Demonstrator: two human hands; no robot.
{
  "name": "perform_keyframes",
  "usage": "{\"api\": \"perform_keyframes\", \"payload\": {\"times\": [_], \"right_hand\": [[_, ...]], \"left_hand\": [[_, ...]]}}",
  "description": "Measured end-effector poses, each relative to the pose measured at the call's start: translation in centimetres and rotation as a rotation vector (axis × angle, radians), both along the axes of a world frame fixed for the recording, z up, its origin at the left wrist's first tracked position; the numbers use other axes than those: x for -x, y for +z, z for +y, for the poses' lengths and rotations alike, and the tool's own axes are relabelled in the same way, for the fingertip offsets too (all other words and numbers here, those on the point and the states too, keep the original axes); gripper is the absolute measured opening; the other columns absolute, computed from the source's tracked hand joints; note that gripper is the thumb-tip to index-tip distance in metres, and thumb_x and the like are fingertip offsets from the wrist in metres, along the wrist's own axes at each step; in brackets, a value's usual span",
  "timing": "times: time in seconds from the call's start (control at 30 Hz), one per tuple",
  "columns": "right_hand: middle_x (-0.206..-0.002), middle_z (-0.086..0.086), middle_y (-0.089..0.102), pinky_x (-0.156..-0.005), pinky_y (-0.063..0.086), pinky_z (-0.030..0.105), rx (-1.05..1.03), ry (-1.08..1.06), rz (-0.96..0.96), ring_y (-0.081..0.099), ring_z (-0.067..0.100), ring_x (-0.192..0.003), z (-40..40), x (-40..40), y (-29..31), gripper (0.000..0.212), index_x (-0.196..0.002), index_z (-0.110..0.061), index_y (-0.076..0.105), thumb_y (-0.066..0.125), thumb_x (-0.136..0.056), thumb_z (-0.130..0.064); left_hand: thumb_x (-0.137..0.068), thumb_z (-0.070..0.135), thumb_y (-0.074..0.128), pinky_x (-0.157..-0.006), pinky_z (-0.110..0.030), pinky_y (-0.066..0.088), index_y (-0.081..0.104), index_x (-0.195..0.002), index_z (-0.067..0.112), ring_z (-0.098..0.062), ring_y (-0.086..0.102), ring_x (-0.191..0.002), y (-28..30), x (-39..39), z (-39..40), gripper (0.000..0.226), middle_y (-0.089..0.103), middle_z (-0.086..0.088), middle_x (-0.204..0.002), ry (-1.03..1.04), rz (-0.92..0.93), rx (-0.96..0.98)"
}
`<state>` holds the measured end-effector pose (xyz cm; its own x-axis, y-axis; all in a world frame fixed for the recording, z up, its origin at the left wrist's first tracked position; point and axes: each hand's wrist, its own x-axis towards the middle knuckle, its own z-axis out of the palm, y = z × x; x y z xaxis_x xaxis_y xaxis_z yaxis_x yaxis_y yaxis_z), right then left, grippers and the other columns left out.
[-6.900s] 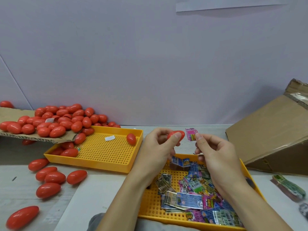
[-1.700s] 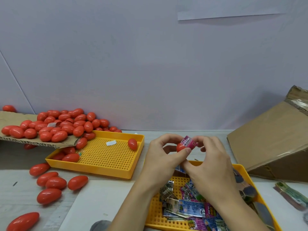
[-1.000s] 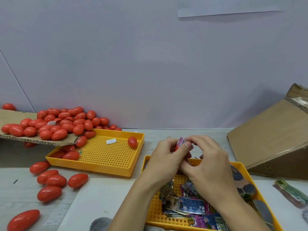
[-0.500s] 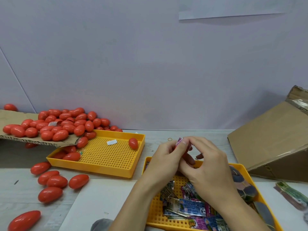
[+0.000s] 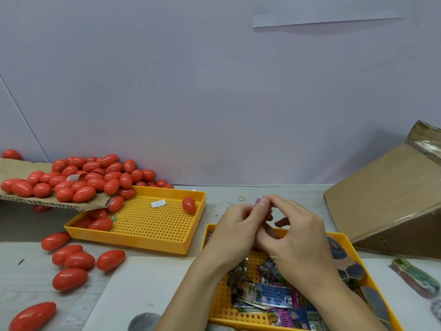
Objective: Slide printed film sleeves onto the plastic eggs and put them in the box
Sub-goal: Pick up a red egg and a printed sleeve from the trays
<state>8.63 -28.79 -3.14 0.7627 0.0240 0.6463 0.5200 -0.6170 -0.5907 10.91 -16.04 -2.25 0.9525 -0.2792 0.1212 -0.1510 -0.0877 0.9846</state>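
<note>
Both hands meet above the near yellow tray [image 5: 347,240]. My left hand [image 5: 236,228] and my right hand [image 5: 296,237] together pinch a red plastic egg with a pink printed film sleeve [image 5: 258,202] on it; the fingers hide most of the egg. Loose printed sleeves [image 5: 269,295] lie in a heap in that tray. A pile of bare red eggs [image 5: 88,177] sits on a cardboard flap [image 5: 14,168] at the left. The cardboard box [image 5: 391,201] stands tilted at the right.
A second yellow tray [image 5: 148,225] at centre left holds a few eggs and a white slip. Several loose eggs [image 5: 78,261] lie on the table at the left. A rubber band [image 5: 241,199] lies behind the hands. A green packet [image 5: 415,275] is at the right edge.
Since a second ago the sleeve has gone further over the egg and my fingers have closed round it, hiding most of the red. The hands stay in the same spot.
</note>
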Motion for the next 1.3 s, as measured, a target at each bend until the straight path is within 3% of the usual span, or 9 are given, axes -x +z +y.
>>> {"api": "perform_keyframes", "payload": {"times": [0.1,0.2,0.3,0.47,0.63,0.8,1.07,1.17,1.3], "right_hand": [[-0.089,-0.021,0.065,-0.071,0.049,0.012,-0.026,0.015,-0.012,0.060,-0.001,-0.090,0.02,-0.02,0.10,0.023,-0.099,-0.033,0.065,0.074,-0.080,-0.024],[-0.088,-0.023,0.065,-0.069,0.048,0.009,-0.046,-0.006,-0.017,0.061,-0.002,-0.089,0.01,0.01,0.05,0.027,-0.101,-0.036,0.065,0.075,-0.080,-0.022],[-0.087,-0.026,0.065,-0.063,0.049,0.007,-0.085,-0.019,-0.009,0.063,-0.003,-0.086,-0.14,-0.03,0.01,0.029,-0.101,-0.040,0.063,0.075,-0.081,-0.023],[-0.089,-0.030,0.062,-0.069,0.046,0.003,-0.067,-0.005,-0.014,0.060,-0.009,-0.091,-0.12,0.15,0.21,0.034,-0.103,-0.043,0.059,0.075,-0.080,-0.024],[-0.094,-0.030,0.060,-0.076,0.044,0.004,-0.020,0.014,0.004,0.056,-0.009,-0.097,-0.16,0.03,0.01,0.035,-0.112,-0.027,0.068,0.076,-0.078,-0.022],[-0.094,-0.026,0.063,-0.073,0.048,0.009,-0.021,0.066,0.044,0.058,-0.004,-0.093,-0.27,0.08,0.06,0.035,-0.108,-0.024,0.069,0.078,-0.076,-0.014],[-0.094,-0.023,0.067,-0.074,0.051,0.014,-0.078,0.117,0.093,0.062,-0.001,-0.092,-0.21,0.23,0.07,0.037,-0.111,-0.027,0.069,0.075,-0.078,-0.013],[-0.097,-0.023,0.068,-0.077,0.052,0.012,-0.143,0.117,0.113,0.063,-0.002,-0.095,-0.13,0.23,0.08,0.041,-0.117,-0.029,0.069,0.075,-0.078,-0.016],[-0.097,-0.026,0.069,-0.084,0.055,0.022,-0.133,0.122,0.126,0.065,-0.001,-0.096,0.00,0.49,0.36,0.042,-0.117,-0.035,0.069,0.075,-0.078,-0.019]], "left_hand": [[-0.103,0.034,0.050,-0.060,-0.025,0.052,0.069,-0.094,0.008,-0.013,0.066,-0.069,-0.09,-0.10,-0.01,0.033,0.069,-0.006,-0.079,0.020,-0.013,0.082],[-0.103,0.029,0.050,-0.055,-0.020,0.049,0.071,-0.096,0.006,-0.013,0.065,-0.064,-0.14,-0.11,0.02,0.031,0.068,-0.006,-0.077,0.016,-0.002,0.135],[-0.103,0.029,0.049,-0.057,-0.020,0.050,0.072,-0.093,0.009,-0.013,0.066,-0.067,-0.16,0.00,-0.04,0.031,0.070,-0.005,-0.076,-0.007,0.003,0.118],[-0.101,0.033,0.055,-0.062,-0.026,0.052,0.073,-0.096,0.013,-0.020,0.067,-0.074,-0.28,-0.11,-0.05,0.027,0.069,-0.009,-0.082,-0.025,0.049,0.176],[-0.087,0.050,0.062,-0.067,-0.033,0.054,0.072,-0.081,0.024,-0.020,0.065,-0.073,-0.42,-0.19,0.08,0.029,0.068,-0.005,-0.074,-0.051,0.054,0.110],[-0.084,0.057,0.059,-0.071,-0.038,0.051,0.069,-0.078,0.026,-0.017,0.061,-0.069,-0.35,-0.05,0.33,0.034,0.066,-0.002,-0.071,-0.088,0.080,0.059],[-0.092,0.048,0.051,-0.073,-0.035,0.051,0.073,-0.091,0.018,-0.017,0.062,-0.074,-0.26,-0.07,0.35,0.037,0.065,-0.006,-0.076,-0.117,0.203,0.191],[-0.104,0.039,0.039,-0.068,-0.030,0.055,0.072,-0.095,0.012,-0.019,0.063,-0.070,0.03,0.03,0.19,0.043,0.067,-0.013,-0.077,-0.104,0.262,0.317],[-0.105,0.030,0.042,-0.058,-0.026,0.054,0.068,-0.100,0.005,-0.016,0.060,-0.061,0.12,0.09,0.07,0.037,0.065,-0.007,-0.072,-0.037,0.291,0.377]]}}
